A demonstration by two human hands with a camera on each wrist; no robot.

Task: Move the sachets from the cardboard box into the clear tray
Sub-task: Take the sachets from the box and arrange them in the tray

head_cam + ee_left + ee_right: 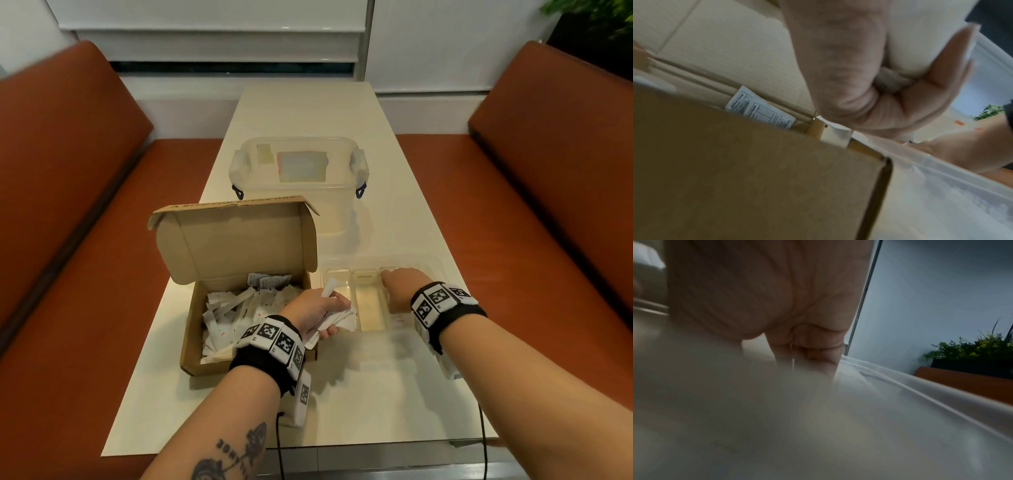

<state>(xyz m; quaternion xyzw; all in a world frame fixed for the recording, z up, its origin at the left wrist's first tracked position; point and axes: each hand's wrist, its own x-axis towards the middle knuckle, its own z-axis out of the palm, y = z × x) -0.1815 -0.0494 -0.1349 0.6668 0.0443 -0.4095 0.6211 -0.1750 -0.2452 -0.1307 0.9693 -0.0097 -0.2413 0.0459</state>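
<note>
An open cardboard box [190, 337] at the left holds a heap of white sachets [233, 308]. Right beside it stands the clear tray [370, 308] with narrow compartments. My left hand [318, 308] grips a bundle of sachets [337, 320] over the box's right edge and the tray's left compartment. In the left wrist view the fingers [869, 81] curl round the white bundle [920, 45] above the box wall [735, 178]. My right hand [400, 284] reaches down into a right-hand compartment, its fingertips hidden. One sachet [399, 320] lies in the tray under that wrist. The right wrist view shows the palm [777, 296] low over the tray rim [920, 386].
A clear lidded container [298, 171] stands behind the box and tray on the white table [376, 394]. The box lid [236, 240] stands upright at the back. Orange benches [68, 205] flank the table on both sides. A plant [972, 350] sits at the far right.
</note>
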